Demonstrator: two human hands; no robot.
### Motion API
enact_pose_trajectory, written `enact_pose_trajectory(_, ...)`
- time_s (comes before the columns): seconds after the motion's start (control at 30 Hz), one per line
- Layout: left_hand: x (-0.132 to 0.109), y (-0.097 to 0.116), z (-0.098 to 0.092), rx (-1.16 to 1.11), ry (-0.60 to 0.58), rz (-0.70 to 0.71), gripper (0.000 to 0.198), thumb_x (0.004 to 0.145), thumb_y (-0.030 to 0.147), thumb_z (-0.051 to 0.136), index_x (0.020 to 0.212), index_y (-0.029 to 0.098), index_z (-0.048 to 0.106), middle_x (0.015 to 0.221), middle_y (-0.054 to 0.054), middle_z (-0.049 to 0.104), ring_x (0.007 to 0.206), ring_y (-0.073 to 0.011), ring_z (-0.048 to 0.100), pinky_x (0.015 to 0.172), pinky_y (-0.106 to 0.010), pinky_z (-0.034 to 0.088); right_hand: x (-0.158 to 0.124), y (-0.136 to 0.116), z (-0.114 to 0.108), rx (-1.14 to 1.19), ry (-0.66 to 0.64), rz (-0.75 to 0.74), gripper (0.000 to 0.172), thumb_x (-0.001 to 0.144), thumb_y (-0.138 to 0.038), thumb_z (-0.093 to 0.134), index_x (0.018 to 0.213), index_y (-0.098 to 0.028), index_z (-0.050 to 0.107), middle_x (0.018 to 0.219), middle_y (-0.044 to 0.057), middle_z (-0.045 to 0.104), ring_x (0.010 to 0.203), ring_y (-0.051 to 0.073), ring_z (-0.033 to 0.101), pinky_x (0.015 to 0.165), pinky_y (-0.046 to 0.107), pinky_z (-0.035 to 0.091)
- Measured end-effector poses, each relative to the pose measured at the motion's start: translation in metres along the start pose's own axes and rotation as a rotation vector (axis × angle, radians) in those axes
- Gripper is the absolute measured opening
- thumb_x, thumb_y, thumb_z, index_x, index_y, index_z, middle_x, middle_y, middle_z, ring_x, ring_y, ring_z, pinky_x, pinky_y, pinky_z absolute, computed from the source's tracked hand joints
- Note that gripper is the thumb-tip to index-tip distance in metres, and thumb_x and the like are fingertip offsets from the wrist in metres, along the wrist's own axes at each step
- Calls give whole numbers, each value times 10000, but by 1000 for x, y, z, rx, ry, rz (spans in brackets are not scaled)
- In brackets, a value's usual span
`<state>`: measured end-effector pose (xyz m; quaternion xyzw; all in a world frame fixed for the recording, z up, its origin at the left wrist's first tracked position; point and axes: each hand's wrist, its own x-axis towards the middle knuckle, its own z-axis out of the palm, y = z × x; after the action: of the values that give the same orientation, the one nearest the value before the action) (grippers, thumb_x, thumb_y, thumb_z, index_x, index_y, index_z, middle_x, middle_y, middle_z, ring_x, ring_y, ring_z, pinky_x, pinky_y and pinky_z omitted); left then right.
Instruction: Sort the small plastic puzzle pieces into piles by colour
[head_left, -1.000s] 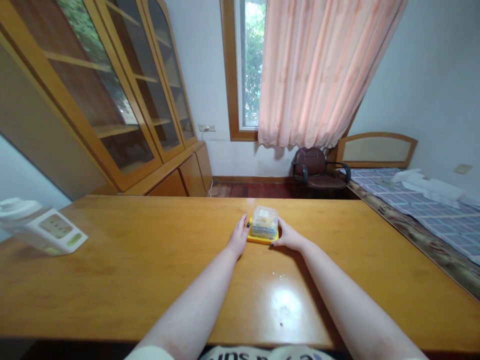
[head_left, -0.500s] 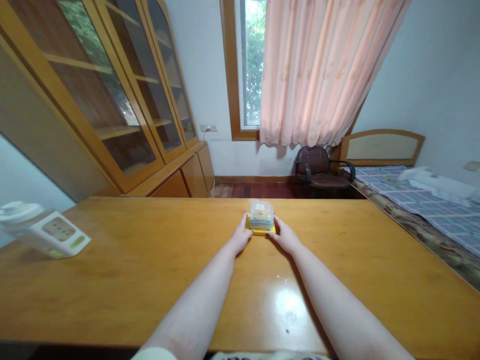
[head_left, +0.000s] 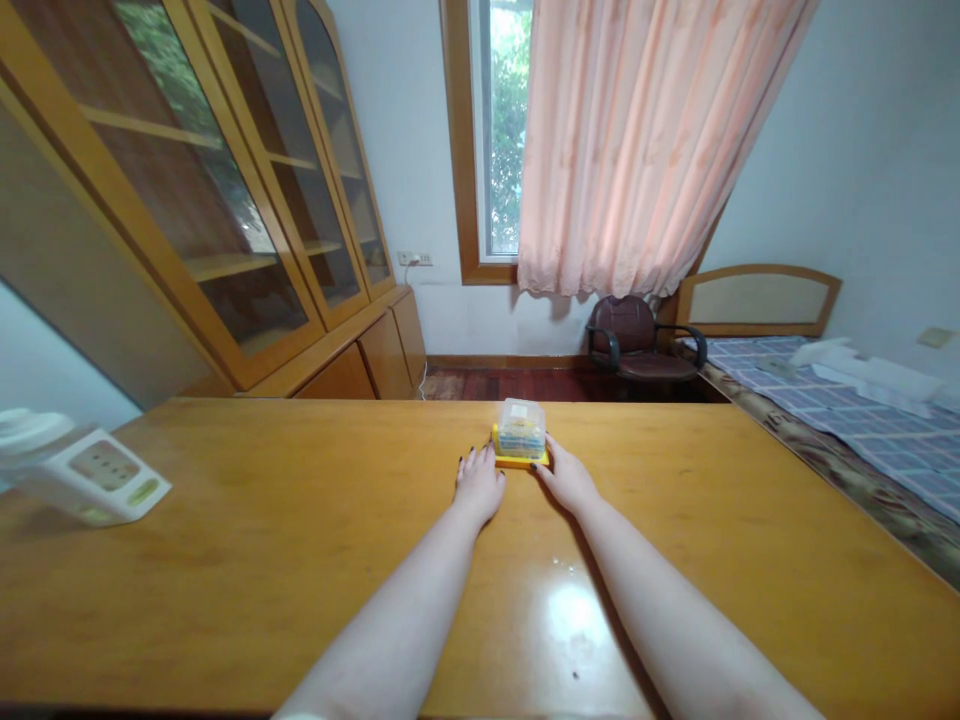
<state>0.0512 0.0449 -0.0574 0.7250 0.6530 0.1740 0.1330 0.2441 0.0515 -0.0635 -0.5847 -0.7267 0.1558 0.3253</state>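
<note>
A small clear plastic box on a yellow base [head_left: 521,432] stands near the far edge of the wooden table [head_left: 300,560]. Bluish and yellowish layers show through its walls, but I cannot make out what they are. My left hand [head_left: 479,487] lies palm down beside the base's left front corner, fingers spread and holding nothing. Its fingertips are close to the box; whether they touch it I cannot tell. On the other side, my right hand [head_left: 568,475] keeps hold of the base, thumb at the front corner and fingers along the right side.
A white and clear plastic container [head_left: 82,470] stands at the table's left. Beyond the table are a glass-door cabinet [head_left: 315,290], a brown armchair [head_left: 637,340] and a pink curtain [head_left: 637,150]. A bed with a checked cover [head_left: 847,400] runs along the right.
My left hand has let go of the box's left side and moved slightly left and toward me, its fingers spreading. My right hand has stayed at the box. The view has shifted slightly.
</note>
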Motion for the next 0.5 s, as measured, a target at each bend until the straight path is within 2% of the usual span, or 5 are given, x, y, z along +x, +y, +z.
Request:
enact_pose_trajectory(0.13, 5, -4, 0, -20, -15, 15, 627, 818, 296, 450, 1408, 139, 307, 1468, -122, 341, 1369, -278, 259, 1132, -462, 155, 5, -3, -12, -16, 176, -21, 736, 772, -390, 599, 1408, -171, 299, 1421, 149, 388, 1329, 316, 322, 1091, 520, 241)
enact_pose_trajectory(0.2, 4, -5, 0, -43, -5, 18, 617, 823, 303, 444, 1399, 121, 325, 1469, -136, 333, 1364, -261, 274, 1129, -424, 189, 15, -12, -25, -6, 243, -78, 713, 809, -397, 553, 1418, -148, 279, 1442, 163, 347, 1342, 287, 302, 1106, 488, 231)
enact_pose_trajectory(0.33, -3, -2, -2, -32, 20, 13, 546, 825, 298, 433, 1344, 127, 421, 1473, -141, 320, 1354, -268, 291, 1110, -419, 235, 49, -42, -48, -38, 142, -185, 675, 808, -394, 568, 1403, -183, 331, 1461, 130, 329, 1349, 277, 290, 1096, 475, 247)
enact_pose_trajectory(0.43, -8, 4, -2, 40, 0, 69, 585, 793, 270, 475, 1352, 110, 404, 1462, -153, 337, 1361, -272, 273, 1131, -439, 174, 71, -62, -56, -160, 0, -199, 543, 794, -333, 600, 1301, -177, 482, 1344, 129, 494, 1314, 312, 340, 1092, 544, 175)
enact_pose_trajectory(0.5, -10, 8, -2, 78, -7, 83, 601, 783, 253, 486, 1358, 104, 391, 1454, -157, 351, 1366, -273, 262, 1133, -455, 156, 74, -67, -59, -190, -12, -227, 458, 792, -304, 605, 1227, -172, 547, 1264, 127, 564, 1272, 305, 398, 1092, 543, 164)
